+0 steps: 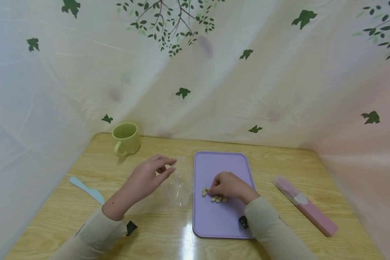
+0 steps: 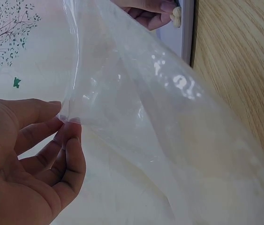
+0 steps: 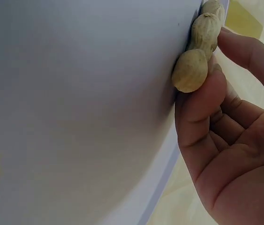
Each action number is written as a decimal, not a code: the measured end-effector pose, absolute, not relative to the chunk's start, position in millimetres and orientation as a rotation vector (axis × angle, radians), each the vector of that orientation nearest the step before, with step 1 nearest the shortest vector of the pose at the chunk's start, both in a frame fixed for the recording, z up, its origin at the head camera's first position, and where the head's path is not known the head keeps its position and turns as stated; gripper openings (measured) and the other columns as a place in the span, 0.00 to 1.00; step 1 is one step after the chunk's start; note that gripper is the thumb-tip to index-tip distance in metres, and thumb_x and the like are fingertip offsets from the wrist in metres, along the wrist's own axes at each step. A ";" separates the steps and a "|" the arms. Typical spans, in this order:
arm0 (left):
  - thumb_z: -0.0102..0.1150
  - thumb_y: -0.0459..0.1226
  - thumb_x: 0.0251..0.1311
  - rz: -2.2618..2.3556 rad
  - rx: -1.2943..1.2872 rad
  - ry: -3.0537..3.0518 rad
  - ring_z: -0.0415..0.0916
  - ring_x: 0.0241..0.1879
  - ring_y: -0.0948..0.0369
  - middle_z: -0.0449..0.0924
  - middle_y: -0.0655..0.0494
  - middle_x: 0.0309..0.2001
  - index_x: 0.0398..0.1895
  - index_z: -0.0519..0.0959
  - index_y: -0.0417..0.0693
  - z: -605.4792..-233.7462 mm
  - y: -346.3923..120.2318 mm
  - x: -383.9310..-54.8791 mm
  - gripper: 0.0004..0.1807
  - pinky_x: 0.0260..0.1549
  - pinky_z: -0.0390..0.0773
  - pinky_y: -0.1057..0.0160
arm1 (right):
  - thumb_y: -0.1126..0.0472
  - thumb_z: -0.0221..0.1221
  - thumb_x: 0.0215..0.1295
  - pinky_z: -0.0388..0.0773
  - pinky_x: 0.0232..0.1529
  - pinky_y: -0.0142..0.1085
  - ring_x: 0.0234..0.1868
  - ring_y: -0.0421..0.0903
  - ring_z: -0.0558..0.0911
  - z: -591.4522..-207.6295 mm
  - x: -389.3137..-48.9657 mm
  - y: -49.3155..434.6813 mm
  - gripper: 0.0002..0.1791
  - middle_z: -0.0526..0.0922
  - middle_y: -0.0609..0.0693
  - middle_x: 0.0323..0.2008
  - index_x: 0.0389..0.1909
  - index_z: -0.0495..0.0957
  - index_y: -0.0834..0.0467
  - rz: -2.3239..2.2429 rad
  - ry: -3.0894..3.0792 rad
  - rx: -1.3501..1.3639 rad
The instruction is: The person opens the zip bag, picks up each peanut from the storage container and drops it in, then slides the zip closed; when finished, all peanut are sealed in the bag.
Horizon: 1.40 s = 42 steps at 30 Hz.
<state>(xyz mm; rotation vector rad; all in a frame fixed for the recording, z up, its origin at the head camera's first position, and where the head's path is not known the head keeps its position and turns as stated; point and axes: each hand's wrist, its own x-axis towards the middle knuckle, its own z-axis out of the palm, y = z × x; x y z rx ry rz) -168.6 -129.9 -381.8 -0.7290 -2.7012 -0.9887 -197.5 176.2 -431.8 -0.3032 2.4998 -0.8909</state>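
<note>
My left hand (image 1: 144, 177) pinches the edge of a clear plastic bag (image 2: 132, 93) between thumb and fingertips. The bag hangs thin and see-through to the left of a purple tray (image 1: 211, 220). Over that tray my right hand (image 1: 232, 186) reaches down among several unshelled peanuts (image 1: 218, 199). In the right wrist view its thumb and fingers close on a peanut (image 3: 204, 30), with another peanut (image 3: 190, 71) lying against the fingertips. The right palm is turned partly towards that camera, and the head view hides the fingertips behind the hand's back.
A green mug (image 1: 126, 139) stands at the back left of the wooden table (image 1: 162, 238). A light blue plastic knife (image 1: 87, 189) lies at the left. On the right is a long pink case (image 1: 307, 206) with a translucent end. A patterned curtain (image 1: 214, 90) hangs behind the table.
</note>
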 end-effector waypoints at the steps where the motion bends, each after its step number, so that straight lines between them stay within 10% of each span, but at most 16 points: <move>1: 0.66 0.41 0.74 -0.988 -0.730 -2.700 0.84 0.41 0.64 0.89 0.56 0.52 0.62 0.87 0.50 -381.5 -129.8 -168.6 0.16 0.38 0.84 0.66 | 0.57 0.73 0.66 0.74 0.23 0.29 0.20 0.38 0.76 -431.7 -197.5 176.1 0.12 0.84 0.45 0.21 0.24 0.86 0.55 -0.892 2.501 -0.302; 24: 0.66 0.41 0.75 -0.991 -0.727 -2.705 0.84 0.41 0.64 0.88 0.56 0.52 0.62 0.87 0.49 -380.3 -129.0 -168.8 0.17 0.38 0.84 0.65 | 0.44 0.67 0.74 0.86 0.48 0.50 0.35 0.45 0.85 -388.8 -196.3 179.0 0.20 0.90 0.58 0.42 0.43 0.89 0.60 -1.278 2.485 -0.199; 42: 0.66 0.41 0.74 -0.989 -0.714 -2.706 0.84 0.42 0.64 0.88 0.57 0.53 0.62 0.87 0.52 -379.8 -129.9 -168.0 0.16 0.39 0.84 0.65 | 0.47 0.70 0.71 0.88 0.41 0.52 0.39 0.57 0.88 -373.2 -179.2 131.0 0.14 0.89 0.49 0.35 0.43 0.88 0.54 -1.318 2.426 -0.328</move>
